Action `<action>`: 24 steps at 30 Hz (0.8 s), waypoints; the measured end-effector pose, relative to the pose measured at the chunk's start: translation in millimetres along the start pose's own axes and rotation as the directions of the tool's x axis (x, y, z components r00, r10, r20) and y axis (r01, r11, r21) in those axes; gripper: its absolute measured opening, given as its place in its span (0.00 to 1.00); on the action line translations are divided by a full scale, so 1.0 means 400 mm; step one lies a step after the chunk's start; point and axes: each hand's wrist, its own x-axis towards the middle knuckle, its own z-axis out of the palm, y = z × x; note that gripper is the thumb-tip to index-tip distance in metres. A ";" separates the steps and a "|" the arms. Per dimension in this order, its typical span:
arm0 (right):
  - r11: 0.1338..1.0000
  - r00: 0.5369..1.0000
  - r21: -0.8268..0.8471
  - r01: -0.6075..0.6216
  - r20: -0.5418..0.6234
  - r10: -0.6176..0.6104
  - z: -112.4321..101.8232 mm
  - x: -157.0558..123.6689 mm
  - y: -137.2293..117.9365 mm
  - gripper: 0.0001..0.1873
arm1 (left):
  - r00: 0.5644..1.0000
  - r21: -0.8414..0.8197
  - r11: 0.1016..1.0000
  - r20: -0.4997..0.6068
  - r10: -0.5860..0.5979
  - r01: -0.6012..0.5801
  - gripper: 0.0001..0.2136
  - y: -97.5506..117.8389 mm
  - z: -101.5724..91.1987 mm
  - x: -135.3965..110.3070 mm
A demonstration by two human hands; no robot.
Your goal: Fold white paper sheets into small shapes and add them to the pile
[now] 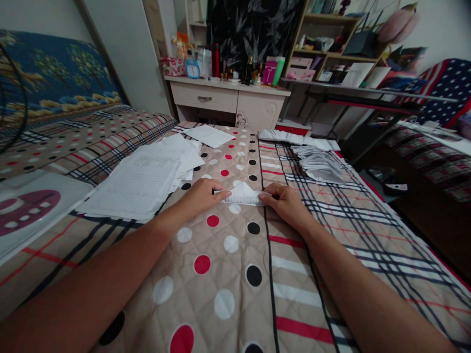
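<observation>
A small folded sheet of paper (243, 192) lies low over the bedspread in front of me, with a pointed top and a long straight lower edge that shows printed marks. At its left end my left hand (208, 193) pinches it between thumb and fingers. The right end is gripped by my right hand (281, 198), thumb on the near side. Both hands rest close to the dotted strip of the bedspread (231, 245). The fingertips behind the paper are partly hidden.
Left of my hands lies a pile of printed sheets (136, 179), with a loose sheet (209, 136) beyond it. Folded papers (318, 164) and a long white bundle (298, 139) lie at the right. A clear bag (37, 208) sits far left. A dresser (228, 98) stands behind.
</observation>
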 end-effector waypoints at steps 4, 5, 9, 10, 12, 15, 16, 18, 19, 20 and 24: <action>0.997 0.997 0.025 -0.078 -0.003 0.078 -0.001 -0.001 -0.003 0.13 | 1.000 0.030 0.999 0.000 -0.020 0.020 0.14 0.004 0.000 0.005; 0.993 0.994 0.056 -0.108 0.006 0.108 -0.003 -0.001 -0.001 0.12 | 1.000 0.035 0.999 0.004 -0.025 0.025 0.14 0.005 0.000 0.005; 0.965 0.985 0.205 -0.166 0.083 0.152 -0.018 -0.003 0.008 0.15 | 0.999 0.040 0.998 0.017 -0.042 0.042 0.13 0.009 -0.004 0.006; 0.959 0.982 0.223 -0.176 0.112 0.155 -0.024 -0.003 0.008 0.16 | 0.999 0.043 0.998 0.025 -0.045 0.043 0.13 0.010 -0.005 0.006; 0.949 0.969 0.233 -0.211 0.174 0.173 -0.036 -0.003 0.007 0.18 | 0.998 0.055 0.997 0.045 -0.051 0.048 0.14 0.010 -0.007 0.006; 0.945 0.951 0.206 -0.253 0.233 0.204 -0.048 -0.004 0.004 0.19 | 0.996 0.069 0.996 0.071 -0.056 0.051 0.14 0.011 -0.009 0.007; 0.948 0.949 0.190 -0.255 0.235 0.208 -0.050 -0.003 0.004 0.19 | 0.996 0.071 0.996 0.072 -0.061 0.055 0.14 0.011 -0.009 0.007; 0.956 0.948 0.145 -0.254 0.233 0.216 -0.050 -0.002 0.004 0.18 | 0.995 0.082 0.994 0.071 -0.075 0.069 0.15 0.011 -0.008 0.008; 0.960 0.948 0.119 -0.252 0.228 0.221 -0.050 -0.002 0.005 0.18 | 0.994 0.089 0.993 0.066 -0.087 0.081 0.15 0.011 -0.007 0.008; 0.963 0.948 0.092 -0.252 0.223 0.226 -0.049 -0.001 0.005 0.17 | 0.993 0.096 0.991 0.059 -0.100 0.094 0.15 0.011 -0.006 0.009; 0.966 0.949 0.002 -0.258 0.190 0.253 -0.045 0.003 0.000 0.14 | 0.991 0.122 0.985 0.037 -0.131 0.126 0.15 0.013 -0.004 0.010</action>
